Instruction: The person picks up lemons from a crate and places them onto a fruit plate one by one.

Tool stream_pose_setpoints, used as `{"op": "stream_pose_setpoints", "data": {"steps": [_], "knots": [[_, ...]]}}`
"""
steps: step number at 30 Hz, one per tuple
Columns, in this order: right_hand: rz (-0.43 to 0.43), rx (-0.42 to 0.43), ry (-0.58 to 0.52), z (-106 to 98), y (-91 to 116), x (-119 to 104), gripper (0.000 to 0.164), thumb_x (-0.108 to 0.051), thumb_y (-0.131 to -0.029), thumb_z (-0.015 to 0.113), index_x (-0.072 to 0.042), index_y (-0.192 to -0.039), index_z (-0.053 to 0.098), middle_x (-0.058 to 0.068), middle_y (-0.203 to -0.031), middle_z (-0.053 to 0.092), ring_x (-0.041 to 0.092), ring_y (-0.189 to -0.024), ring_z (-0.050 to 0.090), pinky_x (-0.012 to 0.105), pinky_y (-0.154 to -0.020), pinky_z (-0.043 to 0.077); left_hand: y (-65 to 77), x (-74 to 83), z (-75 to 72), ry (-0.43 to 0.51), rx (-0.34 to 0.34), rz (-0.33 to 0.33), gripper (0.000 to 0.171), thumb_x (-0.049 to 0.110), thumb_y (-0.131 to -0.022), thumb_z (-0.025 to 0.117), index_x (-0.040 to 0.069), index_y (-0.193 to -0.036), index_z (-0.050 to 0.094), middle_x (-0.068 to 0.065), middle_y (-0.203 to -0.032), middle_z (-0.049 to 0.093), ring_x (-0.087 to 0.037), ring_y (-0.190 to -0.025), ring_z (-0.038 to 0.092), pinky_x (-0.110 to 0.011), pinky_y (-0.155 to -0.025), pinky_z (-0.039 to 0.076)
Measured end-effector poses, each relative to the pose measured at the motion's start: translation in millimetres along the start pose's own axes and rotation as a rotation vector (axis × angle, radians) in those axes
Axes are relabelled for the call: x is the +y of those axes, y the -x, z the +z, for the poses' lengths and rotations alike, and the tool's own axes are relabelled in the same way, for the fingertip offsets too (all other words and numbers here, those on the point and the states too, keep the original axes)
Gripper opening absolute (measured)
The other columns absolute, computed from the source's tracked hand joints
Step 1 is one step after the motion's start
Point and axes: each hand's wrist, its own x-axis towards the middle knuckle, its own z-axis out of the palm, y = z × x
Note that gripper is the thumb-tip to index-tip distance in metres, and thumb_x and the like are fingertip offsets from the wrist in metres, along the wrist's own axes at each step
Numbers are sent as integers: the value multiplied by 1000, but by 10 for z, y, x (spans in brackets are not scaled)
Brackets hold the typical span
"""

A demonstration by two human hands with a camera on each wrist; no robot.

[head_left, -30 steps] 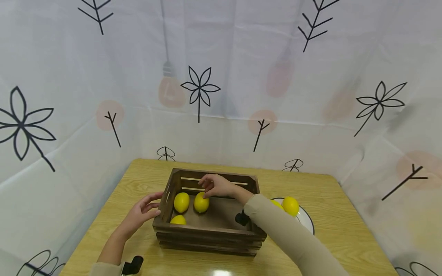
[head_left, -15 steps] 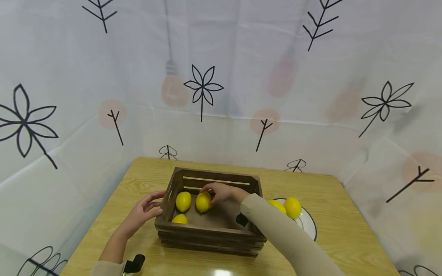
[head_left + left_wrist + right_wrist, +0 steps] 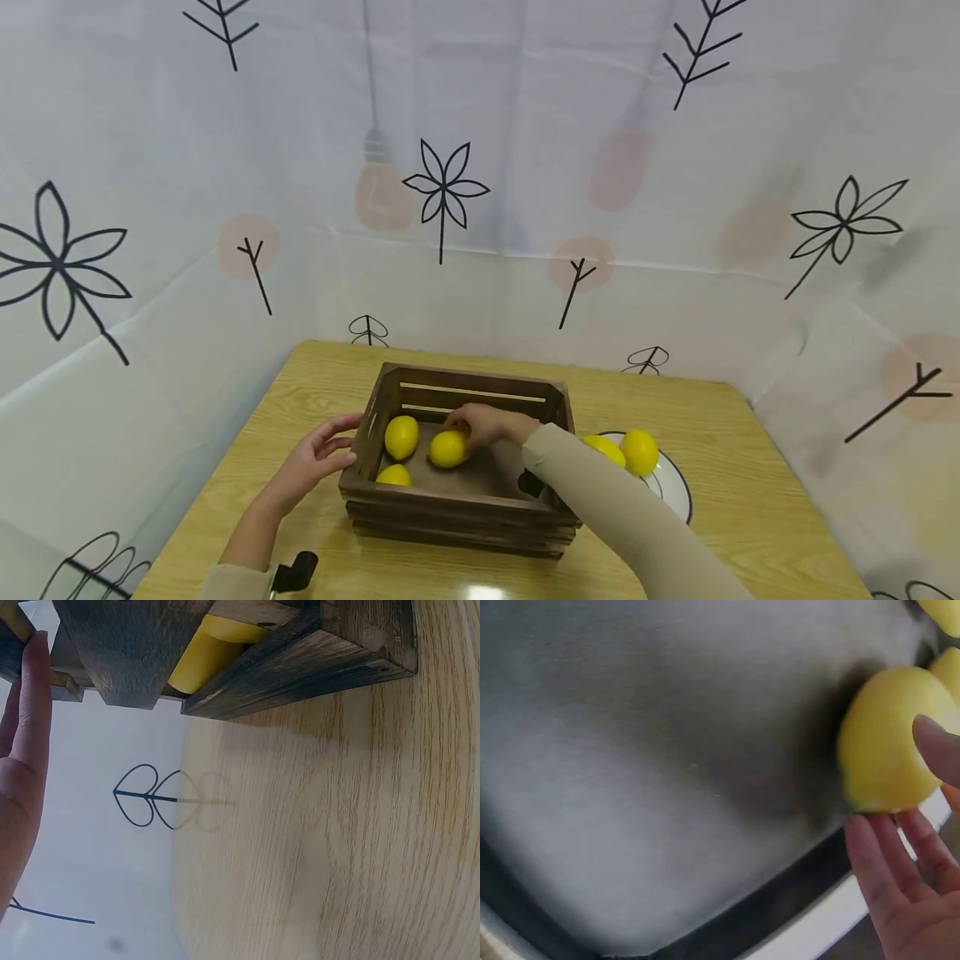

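1. Dark wooden crate (image 3: 457,517) on the worktop (image 3: 720,433), three lemons inside. The middle lemon (image 3: 446,450) is right at the right hand's (image 3: 489,422) fingers, the back-left lemon (image 3: 401,437) is left of those, and the front lemon (image 3: 393,476) sits left and nearer the camera, partly behind the wall.
2. Outside the crate, right of those same fingers, a dark-rimmed white plate (image 3: 684,497) has at least two more lemons (image 3: 640,452), part hidden by the sleeve (image 3: 622,517).
3. Middle lemon's on its side, long axis roughly left-right from the head cam. Can't really tell which way the nub points.
4. Right arm reaches over the crate's right end, thumb and fingers curled round that lemon.
5. Left hand (image 3: 313,454): fingers pretty straight, gripping nothing, resting against the crate's left end.
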Motion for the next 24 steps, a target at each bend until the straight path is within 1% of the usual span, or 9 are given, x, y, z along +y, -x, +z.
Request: {"op": "stream_pose_setpoints", "data": {"steps": [3, 5, 9, 13, 17, 21, 24], "knots": [[33, -35, -9, 54, -13, -2, 50, -3, -76, 76, -6, -122, 55, 8, -116, 55, 24, -107, 52, 33, -90, 43, -2, 2, -3, 1, 3, -2, 53, 5, -92, 56, -2, -139, 35, -13, -137, 39, -13, -112, 50, -27, -86, 47], [51, -64, -44, 88, -18, -15, 53, -4, -78, 75, -7, -126, 52, 9, -121, 53, 24, -112, 50, 34, -92, 42, -6, 3, -6, -1, 4, -5, 52, 4, -92, 56, -2, -139, 35, -14, -138, 38, -15, -112, 50, -27, -86, 47], [66, -105, -50, 128, -25, -50, 62, -5, -78, 74, -11, -134, 46, 8, -127, 49, 23, -116, 47, 34, -93, 41, -8, 15, -13, -8, 3, -6, 52, 4, -92, 56, -2, -139, 34, -20, -139, 35, -16, -113, 49, -27, -86, 47], [65, -106, -29, 137, -33, -76, 65, -4, -73, 78, -14, -130, 49, 4, -122, 51, 18, -109, 49, 31, -88, 42, -8, 31, -15, -5, -4, 0, 52, 4, -93, 56, -3, -139, 34, -25, -139, 32, -18, -113, 49, -27, -86, 47], [83, -108, -33, 138, -37, -86, 64, -4, -68, 80, -16, -124, 51, 1, -116, 53, 14, -102, 50, 29, -83, 44, -9, 36, -14, -5, -4, -6, 53, 5, -92, 56, -3, -140, 34, -25, -140, 32, -21, -114, 48, -27, -86, 47], [86, -114, -41, 137, -38, -92, 66, -4, -67, 80, -14, -125, 51, 0, -113, 53, 14, -99, 50, 30, -81, 44, -8, 28, -17, -6, -2, -5, 52, 4, -92, 56, -3, -139, 35, -25, -140, 32, -17, -113, 49, -26, -87, 47], [81, -103, -60, 132, -44, -93, 66, -3, -67, 80, -14, -125, 51, 0, -113, 52, 14, -98, 50, 29, -82, 44, -5, 19, -19, -6, -2, 2, 52, 4, -92, 56, -3, -139, 35, -25, -139, 32, -14, -112, 49, -26, -87, 47]]}}
